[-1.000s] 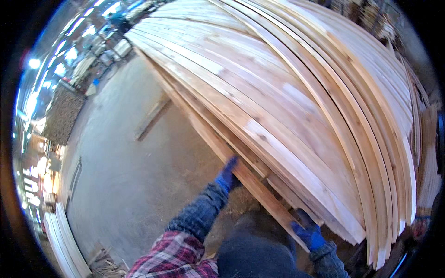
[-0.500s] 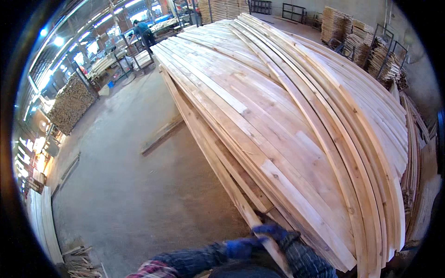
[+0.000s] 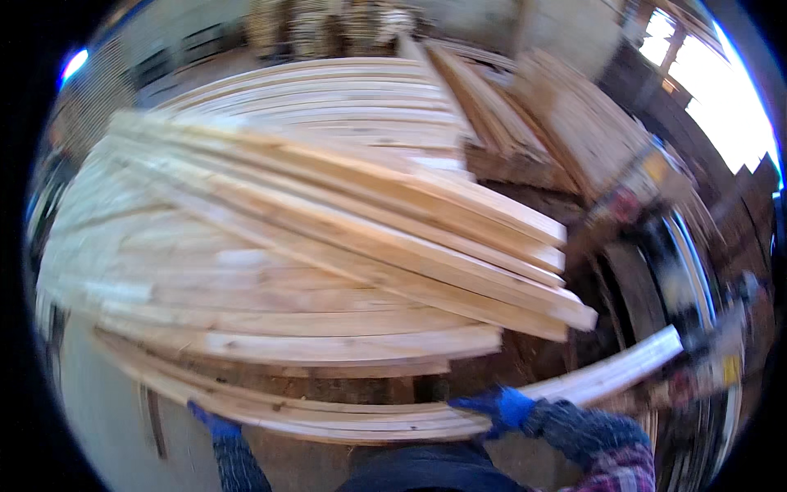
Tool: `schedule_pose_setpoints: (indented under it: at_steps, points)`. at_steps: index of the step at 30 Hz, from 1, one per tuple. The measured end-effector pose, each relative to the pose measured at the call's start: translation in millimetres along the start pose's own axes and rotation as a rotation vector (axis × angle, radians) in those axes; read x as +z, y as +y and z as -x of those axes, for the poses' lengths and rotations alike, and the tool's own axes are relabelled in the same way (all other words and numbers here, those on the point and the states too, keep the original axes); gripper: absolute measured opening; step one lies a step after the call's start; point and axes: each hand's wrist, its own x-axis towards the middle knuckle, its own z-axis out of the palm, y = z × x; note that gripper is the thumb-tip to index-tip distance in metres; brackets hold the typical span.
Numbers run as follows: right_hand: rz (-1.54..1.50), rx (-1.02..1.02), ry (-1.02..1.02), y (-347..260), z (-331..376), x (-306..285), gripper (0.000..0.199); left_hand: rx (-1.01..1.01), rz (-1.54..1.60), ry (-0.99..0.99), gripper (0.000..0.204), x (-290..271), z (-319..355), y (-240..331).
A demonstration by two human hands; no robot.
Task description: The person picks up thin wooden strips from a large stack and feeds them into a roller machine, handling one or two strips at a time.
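A long pale wooden board (image 3: 361, 423) runs across in front of my body, looking bowed in the fisheye picture. Blue gloves cover both hands. My left hand (image 3: 215, 421) grips the board's near edge left of my body. Farther right along it, my right hand (image 3: 498, 410) is closed over the board, fingers across its top. To the right, the board's end (image 3: 656, 348) sticks out past the stack. Just beyond lies a wide stack of planks (image 3: 287, 307), with several thicker boards (image 3: 393, 238) lying slantwise on top.
At the right stand machine parts (image 3: 668, 262) and dark panels, partly blurred. More long timber (image 3: 492, 115) lies behind the stack. Bundled wood (image 3: 311, 29) stands along the back wall. Concrete floor (image 3: 123, 394) shows at the lower left.
My view has swung to the right. My hands, close together at the stack's near corner before, are now wide apart along the board, which lies across my front.
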Motion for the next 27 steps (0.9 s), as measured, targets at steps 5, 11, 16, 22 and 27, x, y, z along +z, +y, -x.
schedule_pose_setpoints:
  at_steps: [5, 11, 16, 22, 27]
  points:
    - [0.29, 0.006, 0.064, 33, 50, -5, 0.11, 0.116, -0.092, 0.068, 0.091, -34, 19, 16]
    - [0.411, -0.045, 0.245, 84, 132, -31, 0.108, 0.09, -0.258, -0.082, 0.097, 197, 202, 22]
    - [0.487, -0.079, 0.334, 141, 189, -55, 0.097, 0.027, -0.253, -0.105, 0.1, 143, 217, -13]
    - [0.502, 0.048, 0.324, 215, 235, -71, 0.094, -0.178, -0.134, -0.247, 0.088, 195, 291, -162]
    - [0.447, -0.124, 0.347, 180, 167, -21, 0.097, -0.409, 0.127, -0.444, 0.085, 208, 324, -255]
